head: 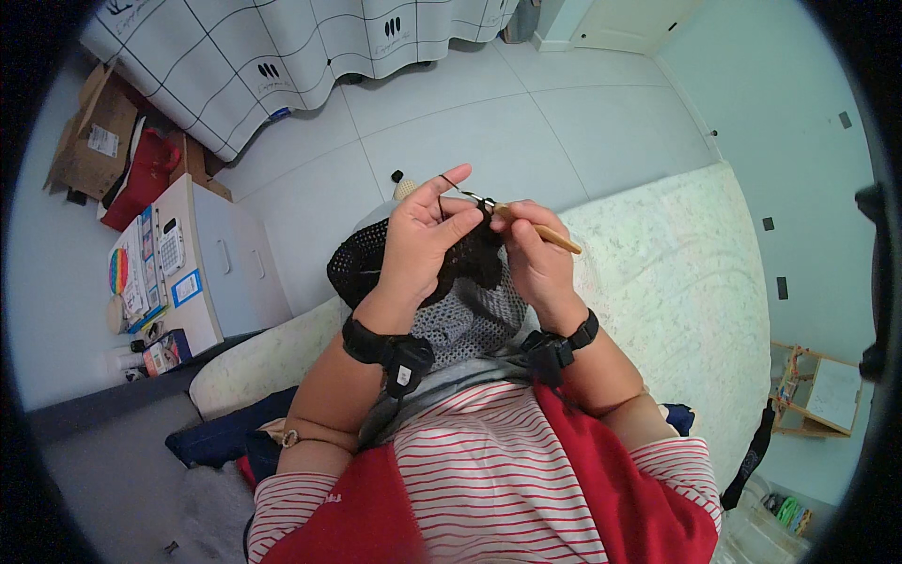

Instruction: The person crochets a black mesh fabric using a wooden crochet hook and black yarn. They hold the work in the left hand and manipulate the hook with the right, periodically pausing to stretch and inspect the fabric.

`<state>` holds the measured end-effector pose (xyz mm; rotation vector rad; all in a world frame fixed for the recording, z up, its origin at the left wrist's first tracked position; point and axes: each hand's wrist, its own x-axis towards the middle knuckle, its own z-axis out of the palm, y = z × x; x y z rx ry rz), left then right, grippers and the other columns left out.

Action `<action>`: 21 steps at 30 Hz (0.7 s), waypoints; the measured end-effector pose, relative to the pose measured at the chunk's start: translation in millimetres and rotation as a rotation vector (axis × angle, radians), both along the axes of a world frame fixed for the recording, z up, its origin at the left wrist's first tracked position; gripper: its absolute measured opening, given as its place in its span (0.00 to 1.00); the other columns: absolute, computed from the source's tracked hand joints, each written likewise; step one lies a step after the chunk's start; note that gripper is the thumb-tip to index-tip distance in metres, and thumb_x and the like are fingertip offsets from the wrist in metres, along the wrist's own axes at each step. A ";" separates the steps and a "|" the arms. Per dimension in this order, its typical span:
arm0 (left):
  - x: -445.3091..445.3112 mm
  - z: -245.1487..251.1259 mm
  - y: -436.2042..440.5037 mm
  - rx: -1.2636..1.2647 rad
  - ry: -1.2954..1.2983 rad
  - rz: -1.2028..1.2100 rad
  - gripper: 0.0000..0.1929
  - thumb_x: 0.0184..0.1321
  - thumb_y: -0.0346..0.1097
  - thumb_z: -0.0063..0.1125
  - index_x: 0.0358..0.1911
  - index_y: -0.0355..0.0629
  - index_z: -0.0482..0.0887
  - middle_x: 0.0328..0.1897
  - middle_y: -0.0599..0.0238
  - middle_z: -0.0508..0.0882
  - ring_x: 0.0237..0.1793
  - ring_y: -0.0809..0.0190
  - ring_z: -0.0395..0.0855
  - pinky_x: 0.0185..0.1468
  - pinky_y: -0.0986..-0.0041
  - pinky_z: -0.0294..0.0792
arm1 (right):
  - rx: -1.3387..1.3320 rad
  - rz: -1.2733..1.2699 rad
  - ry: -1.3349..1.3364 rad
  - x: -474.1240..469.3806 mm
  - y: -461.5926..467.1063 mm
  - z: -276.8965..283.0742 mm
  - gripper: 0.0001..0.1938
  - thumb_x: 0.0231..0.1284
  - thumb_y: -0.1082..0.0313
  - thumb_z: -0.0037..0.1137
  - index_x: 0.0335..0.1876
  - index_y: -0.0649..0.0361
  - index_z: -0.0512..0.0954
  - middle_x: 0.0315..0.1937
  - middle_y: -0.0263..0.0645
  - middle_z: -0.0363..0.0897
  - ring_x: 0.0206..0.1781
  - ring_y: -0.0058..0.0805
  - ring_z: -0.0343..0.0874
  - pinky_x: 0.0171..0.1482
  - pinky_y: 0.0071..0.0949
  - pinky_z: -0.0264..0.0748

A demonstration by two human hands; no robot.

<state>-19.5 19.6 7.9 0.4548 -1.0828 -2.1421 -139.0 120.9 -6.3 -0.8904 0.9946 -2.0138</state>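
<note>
My right hand [539, 264] grips a crochet hook [558, 238] by its light wooden handle; its metal tip points left, at the edge of the black work. Black crocheted mesh [358, 262] hangs from my left hand [421, 247], whose thumb and fingers pinch its top edge beside the hook. Dark yarn [451, 185] loops over the raised left index finger and runs to the hook. Under the black piece, grey crocheted mesh [461, 331] lies across my lap. Each wrist wears a black strap with a small device. Where the black mesh is bunched, its stitches are hard to tell apart.
I sit at a bed with a pale patterned mattress [676, 282]. On the left stands a white cabinet [201, 296] with a calculator [171, 252], papers and a rainbow-coloured item on top. Behind it are a cardboard box [106, 134] and a red bag [148, 169]. A checked curtain [303, 42] hangs ahead.
</note>
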 end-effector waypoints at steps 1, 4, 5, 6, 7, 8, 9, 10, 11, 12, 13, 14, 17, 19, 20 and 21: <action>1.0 0.7 -1.5 0.007 -0.035 -0.015 0.25 0.56 0.21 0.60 0.59 0.32 0.71 0.36 0.65 0.83 0.38 0.72 0.79 0.47 0.83 0.71 | 0.000 0.004 0.127 -5.4 1.7 1.0 0.08 0.62 0.74 0.54 0.45 0.64 0.80 0.39 0.41 0.80 0.43 0.30 0.77 0.49 0.29 0.72; 3.0 3.3 -3.6 -0.055 -0.066 -0.052 0.22 0.57 0.21 0.58 0.57 0.32 0.73 0.34 0.67 0.82 0.38 0.73 0.79 0.46 0.83 0.70 | 0.035 -0.025 0.418 -20.3 9.0 7.7 0.07 0.55 0.78 0.57 0.40 0.64 0.82 0.35 0.41 0.80 0.42 0.32 0.77 0.48 0.30 0.72; 3.8 4.2 -4.5 -0.059 -0.064 -0.071 0.23 0.57 0.21 0.57 0.58 0.31 0.73 0.34 0.68 0.82 0.38 0.73 0.78 0.46 0.83 0.70 | 0.015 -0.047 0.505 -23.5 10.4 9.9 0.07 0.54 0.78 0.58 0.39 0.64 0.82 0.35 0.41 0.81 0.42 0.33 0.77 0.48 0.31 0.72; 4.7 4.9 -5.7 -0.064 -0.062 -0.089 0.23 0.56 0.20 0.57 0.58 0.31 0.73 0.33 0.69 0.81 0.37 0.72 0.78 0.45 0.83 0.69 | 0.001 -0.067 0.586 -26.4 11.8 12.1 0.07 0.52 0.79 0.58 0.38 0.64 0.82 0.34 0.40 0.81 0.42 0.34 0.77 0.48 0.32 0.71; 5.7 5.3 -7.1 -0.074 -0.045 -0.108 0.24 0.55 0.20 0.56 0.58 0.30 0.73 0.33 0.70 0.80 0.37 0.72 0.78 0.45 0.83 0.69 | 0.001 -0.086 0.670 -28.9 13.2 13.9 0.08 0.51 0.80 0.59 0.37 0.64 0.82 0.33 0.40 0.81 0.41 0.35 0.77 0.48 0.33 0.71; 7.2 5.3 -9.0 -0.068 -0.066 -0.124 0.23 0.55 0.20 0.56 0.57 0.30 0.73 0.33 0.70 0.80 0.37 0.72 0.78 0.45 0.83 0.69 | -0.027 -0.082 0.689 -30.9 14.8 15.7 0.07 0.51 0.80 0.59 0.37 0.64 0.82 0.33 0.39 0.81 0.41 0.36 0.76 0.49 0.33 0.71; 8.4 5.0 -10.6 -0.067 -0.072 -0.142 0.23 0.55 0.20 0.55 0.57 0.30 0.73 0.33 0.70 0.80 0.37 0.72 0.77 0.45 0.83 0.68 | -0.041 -0.076 0.710 -33.0 16.8 17.0 0.07 0.51 0.79 0.59 0.36 0.64 0.82 0.33 0.39 0.82 0.41 0.37 0.76 0.49 0.34 0.71; 9.8 4.3 -12.4 -0.069 -0.067 -0.159 0.22 0.55 0.20 0.54 0.56 0.30 0.74 0.33 0.70 0.80 0.37 0.72 0.77 0.45 0.83 0.68 | -0.068 -0.076 0.729 -33.3 17.5 17.2 0.07 0.51 0.79 0.59 0.36 0.64 0.82 0.33 0.39 0.82 0.42 0.38 0.76 0.50 0.35 0.71; 9.8 3.3 -13.5 -0.049 -0.068 -0.153 0.22 0.55 0.21 0.54 0.56 0.30 0.74 0.33 0.70 0.79 0.36 0.72 0.77 0.45 0.83 0.68 | -0.066 -0.054 0.702 -33.3 17.9 16.6 0.06 0.51 0.79 0.58 0.36 0.64 0.82 0.33 0.39 0.82 0.42 0.38 0.76 0.51 0.36 0.71; 9.7 2.1 -14.2 -0.031 -0.059 -0.148 0.22 0.55 0.21 0.54 0.56 0.30 0.74 0.33 0.70 0.79 0.36 0.72 0.77 0.44 0.83 0.68 | -0.077 -0.038 0.672 -32.7 18.0 15.5 0.06 0.52 0.78 0.58 0.36 0.64 0.82 0.33 0.39 0.82 0.42 0.37 0.76 0.52 0.36 0.70; 9.4 1.2 -14.3 -0.015 -0.049 -0.142 0.21 0.55 0.21 0.54 0.56 0.30 0.74 0.33 0.70 0.79 0.36 0.72 0.76 0.44 0.83 0.68 | -0.089 -0.023 0.643 -31.9 17.6 13.9 0.06 0.52 0.77 0.58 0.36 0.63 0.82 0.33 0.39 0.82 0.42 0.37 0.76 0.53 0.37 0.70; 9.1 0.3 -14.0 -0.015 -0.047 -0.144 0.21 0.55 0.21 0.54 0.56 0.30 0.74 0.32 0.71 0.78 0.36 0.73 0.76 0.44 0.83 0.68 | -0.083 -0.023 0.601 -30.6 17.1 12.1 0.06 0.53 0.77 0.58 0.37 0.63 0.82 0.33 0.39 0.82 0.43 0.37 0.76 0.54 0.38 0.70; 8.5 0.0 -11.5 -0.016 -0.042 -0.153 0.21 0.55 0.21 0.54 0.56 0.30 0.75 0.32 0.71 0.78 0.35 0.73 0.76 0.44 0.83 0.68 | -0.061 -0.037 0.502 -26.5 14.1 6.5 0.07 0.55 0.75 0.57 0.39 0.64 0.81 0.34 0.40 0.82 0.43 0.36 0.77 0.56 0.38 0.70; 9.3 1.3 -10.2 -0.025 -0.038 -0.162 0.21 0.55 0.21 0.54 0.56 0.30 0.75 0.32 0.72 0.78 0.35 0.73 0.76 0.44 0.83 0.68 | -0.037 -0.061 0.465 -25.5 11.8 4.3 0.08 0.57 0.75 0.56 0.41 0.64 0.81 0.35 0.41 0.82 0.44 0.35 0.77 0.56 0.38 0.70; 9.7 2.1 -10.0 -0.028 -0.044 -0.167 0.21 0.55 0.21 0.54 0.56 0.30 0.74 0.32 0.72 0.77 0.35 0.73 0.76 0.44 0.83 0.68 | -0.040 -0.051 0.430 -25.3 11.7 4.0 0.08 0.58 0.74 0.56 0.41 0.64 0.81 0.37 0.42 0.82 0.44 0.34 0.77 0.56 0.36 0.70; 10.2 2.9 -10.1 -0.035 -0.046 -0.172 0.21 0.55 0.21 0.54 0.56 0.30 0.74 0.32 0.73 0.77 0.35 0.73 0.76 0.43 0.83 0.68 | -0.035 -0.037 0.389 -24.2 11.5 3.7 0.08 0.58 0.73 0.56 0.42 0.64 0.81 0.38 0.42 0.81 0.44 0.33 0.78 0.56 0.35 0.70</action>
